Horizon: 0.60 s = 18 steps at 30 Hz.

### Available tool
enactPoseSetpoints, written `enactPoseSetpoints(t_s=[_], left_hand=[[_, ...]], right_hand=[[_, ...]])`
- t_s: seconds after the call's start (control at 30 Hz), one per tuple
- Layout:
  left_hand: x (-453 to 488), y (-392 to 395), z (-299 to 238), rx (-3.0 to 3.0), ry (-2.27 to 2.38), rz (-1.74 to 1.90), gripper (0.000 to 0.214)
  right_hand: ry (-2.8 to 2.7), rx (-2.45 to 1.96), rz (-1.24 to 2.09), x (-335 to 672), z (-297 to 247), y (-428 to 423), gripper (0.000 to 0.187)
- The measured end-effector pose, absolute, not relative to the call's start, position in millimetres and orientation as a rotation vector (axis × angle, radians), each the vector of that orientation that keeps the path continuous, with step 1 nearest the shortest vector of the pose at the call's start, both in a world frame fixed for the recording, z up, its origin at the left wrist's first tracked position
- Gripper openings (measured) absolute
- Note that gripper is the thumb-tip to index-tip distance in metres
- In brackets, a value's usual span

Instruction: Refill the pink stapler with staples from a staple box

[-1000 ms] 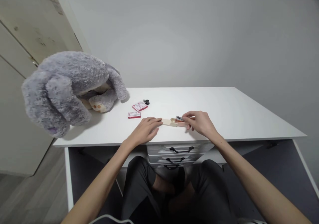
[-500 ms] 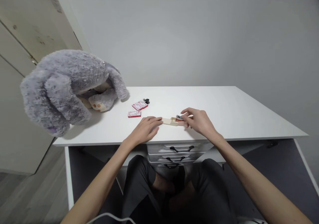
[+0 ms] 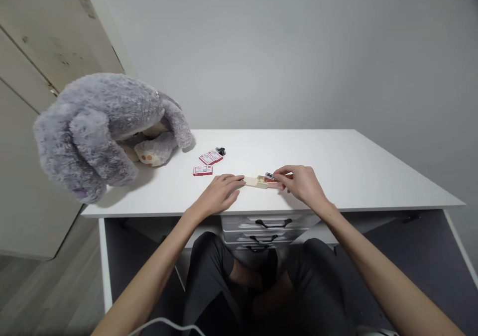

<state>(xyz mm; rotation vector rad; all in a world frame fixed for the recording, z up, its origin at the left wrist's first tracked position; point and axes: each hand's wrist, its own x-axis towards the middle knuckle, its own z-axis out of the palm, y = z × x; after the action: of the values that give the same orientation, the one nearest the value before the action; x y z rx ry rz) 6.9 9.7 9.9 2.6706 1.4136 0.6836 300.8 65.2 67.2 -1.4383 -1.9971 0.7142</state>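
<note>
On the white desk lies what looks like a stapler (image 3: 251, 181), opened out flat, with a cream part to the left and a pink part to the right. A silvery metal piece (image 3: 269, 176) rises at a slant from its right half. My left hand (image 3: 220, 194) holds the cream end, fingers close together over the tip. With thumb and fingers, my right hand (image 3: 300, 182) pinches the stapler's right side at the metal piece, and its fingers partly hide the pink end. Beyond my left hand are small red-and-white boxes (image 3: 202, 170) and a small black object, perhaps a staple remover (image 3: 220, 151).
A large grey plush toy (image 3: 112, 122) sits at the desk's left end. Below the desk top (image 3: 354, 176) are drawers with black handles (image 3: 274, 223), between open cabinet doors (image 3: 418, 256). A grey wall stands behind. A white cable (image 3: 164, 320) crosses near my lap.
My right hand's fingers have closed in slightly on the metal piece. My left hand stays at the cream end. The whole view has shifted a little.
</note>
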Motion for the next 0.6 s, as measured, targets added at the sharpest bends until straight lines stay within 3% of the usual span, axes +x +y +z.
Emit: enactPoseSetpoints(t_s=[0.2, 0.6], left_hand=[[6, 11, 9, 2.681, 1.402, 0.692, 0.040], [6, 11, 8, 2.690, 1.407, 0.690, 0.039]], right_hand=[[-2.016, -1.423, 0.568, 301, 59, 70, 0.023], [-1.965, -1.486, 0.540, 302, 58, 73, 0.017]])
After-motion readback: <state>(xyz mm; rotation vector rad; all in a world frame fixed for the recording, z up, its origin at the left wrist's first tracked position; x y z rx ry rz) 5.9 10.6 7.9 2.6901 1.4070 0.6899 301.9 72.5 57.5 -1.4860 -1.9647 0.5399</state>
